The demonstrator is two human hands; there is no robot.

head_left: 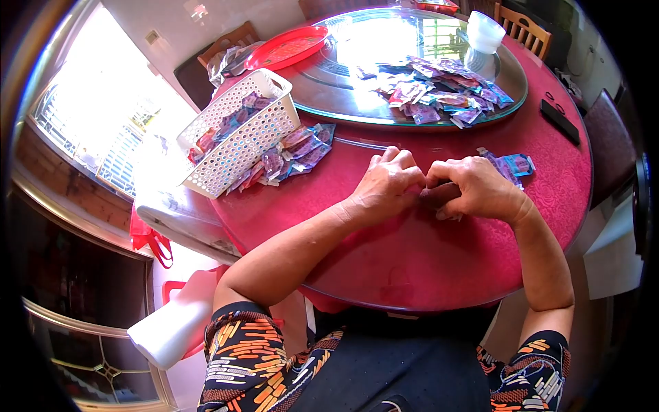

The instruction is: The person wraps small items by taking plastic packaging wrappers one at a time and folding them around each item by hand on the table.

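Observation:
Above the near middle of the red table [384,264], my left hand [386,182] and my right hand [477,187] meet with fingers curled and pinched. Whatever lies between them is mostly hidden; a bit of something pale shows under the right fingertips. Just beyond my right wrist are a few small purple and blue packets [516,166]. To the left, a pile of similar packets [298,154] rests against a white perforated basket [266,130], which has more packets inside.
A heap of packets [446,93] covers the near right part of the glass turntable [329,113]. A red tray [287,48] and white stacked cups [484,33] stand there too. On the table's right edge lies a black phone [559,122]. Wooden chairs [523,29] surround the table.

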